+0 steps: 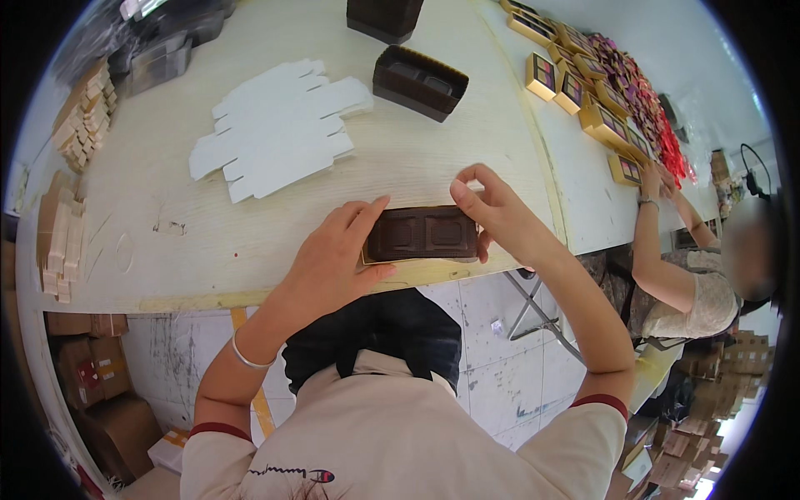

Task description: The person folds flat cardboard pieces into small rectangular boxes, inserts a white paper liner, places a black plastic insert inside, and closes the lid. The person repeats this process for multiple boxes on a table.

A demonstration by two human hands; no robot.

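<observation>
On the table's near edge, right in front of me, lies a dark brown plastic tray [422,234] with two square recesses, set in a box whose thin gold edge shows along its near and left sides. My left hand [335,252] grips the left end, its thumb on the near side and fingertips at the far corner. At the other end is my right hand [502,218], with thumb and forefinger bent above the corner and lower fingers against the box's end. Farther off, a stack of flat white box blanks [279,129] lies to the left of a stack of brown trays [419,81].
Another brown tray stack [383,18] stands at the far edge. Piles of folded cardboard pieces [62,237] line the left side. At right, a co-worker's hands [654,182] are among gold boxes [604,121] and red ribbons [667,150]. A folding stool [533,308] stands below the table.
</observation>
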